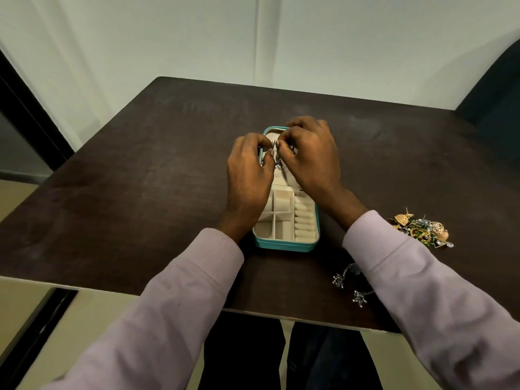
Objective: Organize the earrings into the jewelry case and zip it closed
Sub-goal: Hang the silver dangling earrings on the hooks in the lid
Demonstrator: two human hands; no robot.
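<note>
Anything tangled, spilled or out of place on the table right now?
Nothing looks damaged. The teal zip jewelry case lies open and square. Gold-and-green earrings sit heaped to its right, and loose silver dangling earrings lie near the table edge, partly under the right sleeve, which might brush them off.

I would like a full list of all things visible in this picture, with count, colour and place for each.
dark brown wooden table: one, centre of view.
teal zip jewelry case with cream lining: one, open, table middle.
small silver dangling earring: at least one, pinched above the case.
heap of gold and green earrings: one heap, table right.
silver earrings: at least two, near table front edge, right.
dark chair back: one, far right.
left hand: fingers pinch the earring.
right hand: fingers pinch the earring too.
</note>
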